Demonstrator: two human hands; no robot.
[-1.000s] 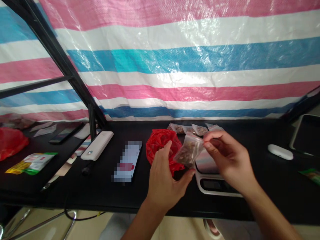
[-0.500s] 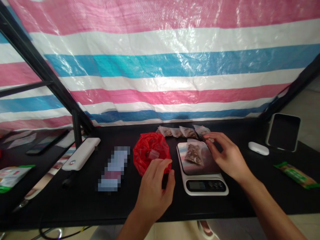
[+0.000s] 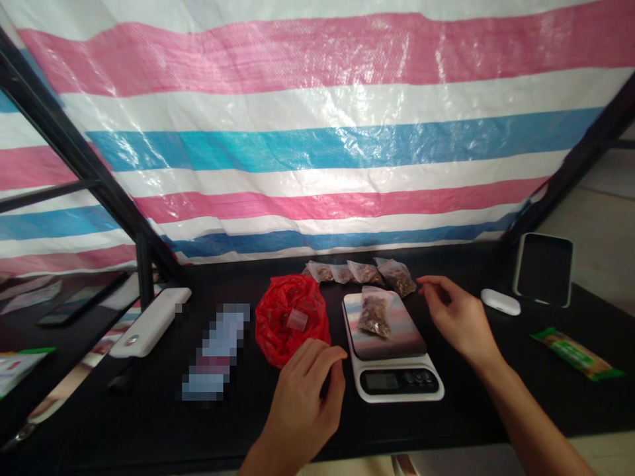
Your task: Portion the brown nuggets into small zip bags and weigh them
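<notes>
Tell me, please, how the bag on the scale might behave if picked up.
The bag will probably be floppy, as it looks thin and wrinkled. Its small brown bits seem likely to shift when lifted. It should hardly roll, since it lies flat on the scale.

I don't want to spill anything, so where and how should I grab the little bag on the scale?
Probably by the clear strip at its far end, pinched from the right with your right hand, which is on that side. The little bag lies on the scale with its filling bunched toward the near end, leaving that strip flat.
</notes>
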